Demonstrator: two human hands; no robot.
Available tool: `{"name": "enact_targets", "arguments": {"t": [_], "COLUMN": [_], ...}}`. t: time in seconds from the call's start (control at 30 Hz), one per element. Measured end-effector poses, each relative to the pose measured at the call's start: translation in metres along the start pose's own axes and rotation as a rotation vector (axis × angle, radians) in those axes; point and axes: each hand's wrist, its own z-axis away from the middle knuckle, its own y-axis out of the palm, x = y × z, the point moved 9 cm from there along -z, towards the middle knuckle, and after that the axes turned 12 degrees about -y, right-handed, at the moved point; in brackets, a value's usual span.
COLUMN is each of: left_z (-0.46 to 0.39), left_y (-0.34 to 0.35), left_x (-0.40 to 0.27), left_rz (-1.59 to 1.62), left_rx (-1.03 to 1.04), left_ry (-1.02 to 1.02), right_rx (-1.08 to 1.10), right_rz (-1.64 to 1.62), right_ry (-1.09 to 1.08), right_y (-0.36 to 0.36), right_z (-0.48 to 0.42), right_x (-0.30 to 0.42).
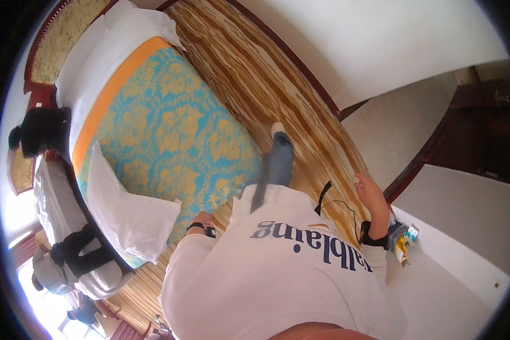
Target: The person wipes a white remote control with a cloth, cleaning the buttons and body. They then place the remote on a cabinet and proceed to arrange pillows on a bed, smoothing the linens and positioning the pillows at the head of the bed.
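Note:
My left hand, with a black watch at the wrist, is low beside the foot of a bed. Its fingers are partly hidden, so their grip is unclear. My right hand is raised over the striped carpet with fingers apart and nothing in it; a black band circles that wrist. A blue and gold patterned bedspread with an orange border covers much of the bed. On its near left corner lies a white pillow. White bedding shows at the headboard end.
Striped carpet runs between the bed and a white wall. A second bed stands at left, with people around it. A bin with rubbish is by the right wall. A black strap and thin cable hang near my right side.

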Motion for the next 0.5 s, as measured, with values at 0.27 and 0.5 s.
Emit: {"name": "enact_targets", "arguments": {"t": [0.27, 0.5], "left_z": [-0.026, 0.093], "left_y": [-0.017, -0.166], "left_x": [-0.174, -0.496], "left_rz": [-0.159, 0.028], "left_rx": [0.142, -0.569], "left_ry": [0.413, 0.797], "right_rx": [0.042, 0.149], "right_rz": [0.064, 0.145], "right_ry": [0.011, -0.178], "right_y": [-0.082, -0.116], "right_z": [-0.157, -0.338], "right_x": [-0.032, -0.004]}}
